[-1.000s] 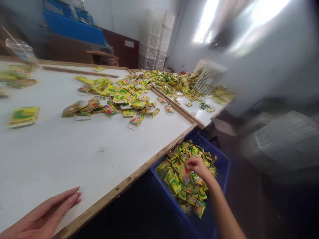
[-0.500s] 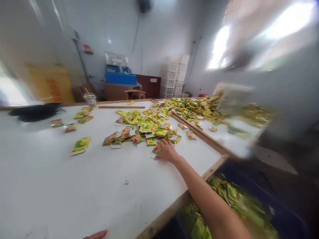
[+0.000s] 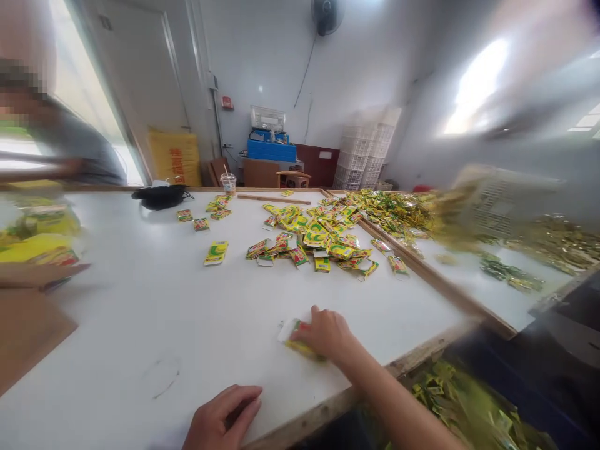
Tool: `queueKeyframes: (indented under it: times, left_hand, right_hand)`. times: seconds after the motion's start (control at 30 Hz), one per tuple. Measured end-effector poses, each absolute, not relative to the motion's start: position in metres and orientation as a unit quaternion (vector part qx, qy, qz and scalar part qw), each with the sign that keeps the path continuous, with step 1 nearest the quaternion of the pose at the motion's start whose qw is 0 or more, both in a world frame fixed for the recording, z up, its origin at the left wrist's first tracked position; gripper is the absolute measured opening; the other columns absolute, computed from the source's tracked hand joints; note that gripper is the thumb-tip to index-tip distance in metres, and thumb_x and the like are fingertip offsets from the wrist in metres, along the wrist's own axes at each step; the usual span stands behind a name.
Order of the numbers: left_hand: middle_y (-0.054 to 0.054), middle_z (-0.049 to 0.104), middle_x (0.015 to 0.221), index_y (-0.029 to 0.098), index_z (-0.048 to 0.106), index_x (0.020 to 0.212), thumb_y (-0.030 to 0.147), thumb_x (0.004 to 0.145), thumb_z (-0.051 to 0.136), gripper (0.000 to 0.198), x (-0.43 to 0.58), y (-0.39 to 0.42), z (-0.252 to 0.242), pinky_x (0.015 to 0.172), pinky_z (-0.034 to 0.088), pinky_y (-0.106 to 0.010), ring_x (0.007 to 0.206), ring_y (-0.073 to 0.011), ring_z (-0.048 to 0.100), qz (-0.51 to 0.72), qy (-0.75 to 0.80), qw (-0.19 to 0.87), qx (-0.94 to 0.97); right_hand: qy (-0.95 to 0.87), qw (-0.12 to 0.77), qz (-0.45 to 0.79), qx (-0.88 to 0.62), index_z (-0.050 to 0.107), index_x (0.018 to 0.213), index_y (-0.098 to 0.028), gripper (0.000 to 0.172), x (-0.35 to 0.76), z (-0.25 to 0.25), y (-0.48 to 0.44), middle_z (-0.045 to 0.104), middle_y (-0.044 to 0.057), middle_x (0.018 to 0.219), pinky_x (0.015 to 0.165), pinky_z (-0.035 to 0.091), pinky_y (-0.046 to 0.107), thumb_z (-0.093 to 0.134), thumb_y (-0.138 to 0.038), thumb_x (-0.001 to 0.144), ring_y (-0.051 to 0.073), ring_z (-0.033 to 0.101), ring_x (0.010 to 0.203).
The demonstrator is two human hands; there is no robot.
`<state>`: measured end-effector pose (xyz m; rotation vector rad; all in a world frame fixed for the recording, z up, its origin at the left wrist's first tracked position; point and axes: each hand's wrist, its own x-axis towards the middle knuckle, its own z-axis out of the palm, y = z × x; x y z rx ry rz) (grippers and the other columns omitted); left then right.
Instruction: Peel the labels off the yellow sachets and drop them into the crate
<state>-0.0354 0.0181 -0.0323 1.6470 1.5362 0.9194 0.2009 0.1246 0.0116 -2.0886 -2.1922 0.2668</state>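
My right hand [image 3: 328,331] is closed on a small yellow and green cardboard box [image 3: 297,342] low over the white table. One white end flap of the box sticks out to the left, and my fingers hide part of its face. My left hand [image 3: 225,415] rests by the table's near edge, fingers loosely curved, a gap between thumb and forefinger and nothing in it. Beyond both hands lies a heap of similar small boxes [image 3: 316,237], some with flaps open. A single box [image 3: 216,253] lies flat to the left of the heap.
A wooden strip [image 3: 422,275] divides off a pile of shiny small packets [image 3: 394,209] on the right. A blurred white crate [image 3: 497,197] tilts above that side. Below the table edge is a bin of yellow-green packets [image 3: 450,400]. Cardboard [image 3: 32,325] and a person [image 3: 75,144] are at left.
My right hand has drawn a box from the heap's front edge toward me. My left hand has come further into view. The view has turned left, bringing in the person and the cardboard.
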Motion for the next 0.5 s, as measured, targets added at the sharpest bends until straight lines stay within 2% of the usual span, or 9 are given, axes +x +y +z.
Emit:
queueKeyframes:
  times: [0.07,0.17,0.27,0.37,0.43,0.5]
  left_hand:
    - [-0.002,0.077,0.098,0.028,0.075,0.107,0.042,0.076,0.067,0.034,-0.033,0.021,-0.033,0.068,0.056,-0.025,0.069,-0.0175,0.068,0.342,0.598,0.369,0.624]
    - [-0.005,0.073,0.11,0.023,0.057,0.134,0.037,0.077,0.066,0.058,-0.029,0.025,-0.03,0.062,0.054,-0.028,0.057,-0.0137,0.06,0.359,0.61,0.397,0.584]
    - [-0.006,0.072,0.102,0.02,0.064,0.125,0.037,0.075,0.068,0.053,-0.028,0.029,-0.026,0.067,0.055,-0.031,0.067,-0.0167,0.063,0.403,0.602,0.411,0.553]
    - [-0.007,0.067,0.1,0.019,0.065,0.118,0.037,0.071,0.073,0.05,-0.029,0.029,-0.021,0.072,0.058,-0.033,0.089,-0.0232,0.068,0.446,0.585,0.422,0.53]
    - [-0.006,0.064,0.104,0.021,0.061,0.12,0.037,0.071,0.074,0.053,-0.029,0.026,-0.015,0.074,0.06,-0.034,0.092,-0.0239,0.07,0.488,0.562,0.448,0.495]
    - [-0.006,0.064,0.104,0.022,0.06,0.118,0.036,0.072,0.075,0.05,-0.028,0.02,-0.01,0.076,0.061,-0.036,0.087,-0.0225,0.071,0.527,0.525,0.474,0.471]
  right_hand:
    - [-0.728,0.057,0.088,-0.678,0.063,0.098,-0.015,0.042,0.174,0.005,0.098,0.073,0.015,0.08,0.069,0.05,0.037,0.053,-0.055,0.088,0.033,0.071,0.08]
    - [-0.747,0.092,0.1,-0.651,0.06,0.097,-0.018,0.026,0.149,-0.001,0.067,0.073,0.012,0.077,0.065,0.047,0.035,0.048,-0.041,0.093,0.031,0.071,0.076]
    - [-0.74,0.204,0.157,-0.621,0.057,0.093,-0.02,0.017,0.142,-0.007,0.048,0.07,0.01,0.076,0.061,0.045,0.033,0.049,-0.035,0.093,0.028,0.068,0.073]
    - [-0.688,0.338,0.306,-0.565,0.052,0.098,-0.022,0.012,0.145,-0.013,0.039,0.065,0.001,0.068,0.056,0.044,0.028,0.051,-0.032,0.092,0.021,0.064,0.063]
    - [-0.635,0.408,0.414,-0.509,0.049,0.106,-0.025,0.018,0.147,-0.015,0.035,0.063,-0.002,0.07,0.053,0.046,0.025,0.054,-0.033,0.091,0.018,0.062,0.061]
    - [-0.6,0.449,0.463,-0.473,0.046,0.112,-0.026,0.025,0.148,-0.014,0.029,0.065,-0.001,0.077,0.054,0.049,0.025,0.056,-0.034,0.091,0.018,0.064,0.065]
